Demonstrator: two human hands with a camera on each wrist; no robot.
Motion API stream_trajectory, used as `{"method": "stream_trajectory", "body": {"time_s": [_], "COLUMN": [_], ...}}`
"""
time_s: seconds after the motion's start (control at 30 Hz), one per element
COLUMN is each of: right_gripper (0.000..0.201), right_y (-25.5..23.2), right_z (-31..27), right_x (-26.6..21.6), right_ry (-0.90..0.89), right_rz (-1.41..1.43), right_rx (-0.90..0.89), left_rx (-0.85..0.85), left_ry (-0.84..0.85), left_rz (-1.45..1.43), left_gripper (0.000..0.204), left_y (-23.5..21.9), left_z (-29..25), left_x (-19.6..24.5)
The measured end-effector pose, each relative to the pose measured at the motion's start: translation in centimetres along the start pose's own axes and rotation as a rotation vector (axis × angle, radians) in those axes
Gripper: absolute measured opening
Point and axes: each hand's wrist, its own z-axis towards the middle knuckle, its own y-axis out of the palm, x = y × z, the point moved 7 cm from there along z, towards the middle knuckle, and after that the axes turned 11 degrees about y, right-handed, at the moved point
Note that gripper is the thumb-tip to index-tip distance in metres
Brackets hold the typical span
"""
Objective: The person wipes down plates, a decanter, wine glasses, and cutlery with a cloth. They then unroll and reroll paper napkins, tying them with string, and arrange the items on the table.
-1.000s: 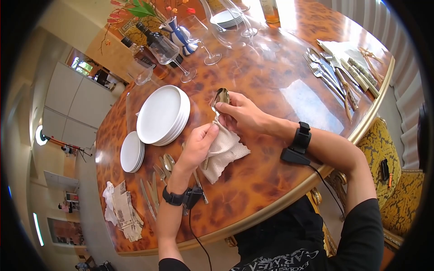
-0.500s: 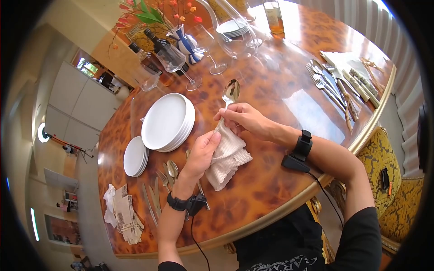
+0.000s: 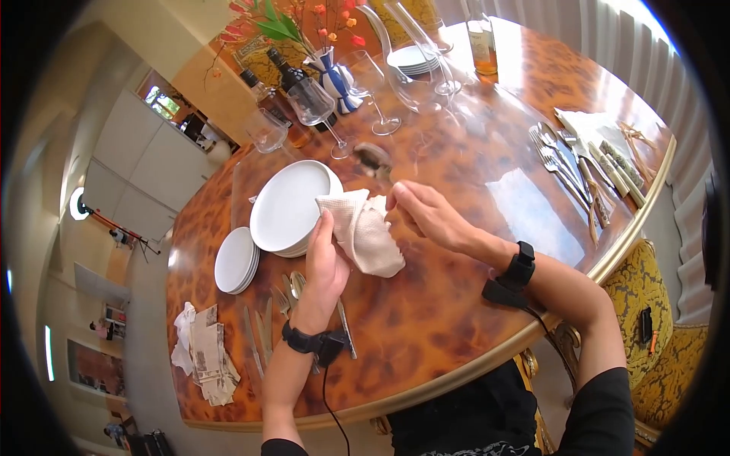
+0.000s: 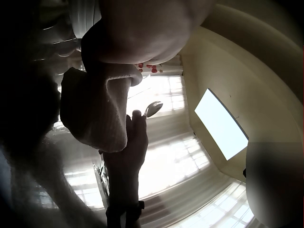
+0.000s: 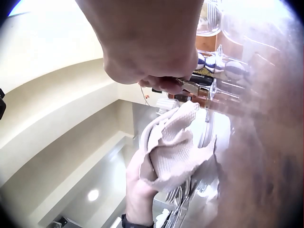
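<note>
My left hand point(image 3: 328, 266) holds a beige textured cloth point(image 3: 372, 243), its loose folds hanging toward the right beside the large plates. My right hand point(image 3: 439, 216) pinches a metal spoon point(image 4: 154, 109) and holds it away from the cloth. The spoon's bowl is motion-blurred in the head view, above and left of the right fingers. In the right wrist view, the handle is partly hidden by the hand. Spoons, forks and knives point(image 3: 268, 327) lie on the table by my left forearm.
Stacks of large white plates point(image 3: 293, 201) and small plates point(image 3: 234, 258) stand left. Wine glasses point(image 3: 312, 102), a glass decanter point(image 3: 414, 83) and bottles point(image 3: 481, 45) stand behind. More cutlery point(image 3: 559, 163) lies right. Folded paper strips point(image 3: 209, 353) lie at front left.
The right hand has drawn the spoon out of the cloth and moved right with it. My left hand has raised the cloth, which now sits nearer the large plates.
</note>
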Motion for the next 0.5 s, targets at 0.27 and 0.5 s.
{"method": "stream_trajectory", "body": {"time_s": [0.27,0.5], "right_gripper": [0.040,0.037], "right_y": [4.3,5.2], "right_z": [-2.3,-3.3], "right_x": [0.6,1.0], "right_ry": [0.296,0.400], "right_rz": [0.054,0.064], "right_rx": [-0.471,-0.611], "left_rx": [-0.195,-0.130], "left_ry": [0.064,0.097], "left_rz": [-0.241,-0.183], "left_gripper": [0.054,0.057], "left_y": [2.9,3.4], "left_z": [-1.7,-1.7], "left_x": [1.7,2.1]}}
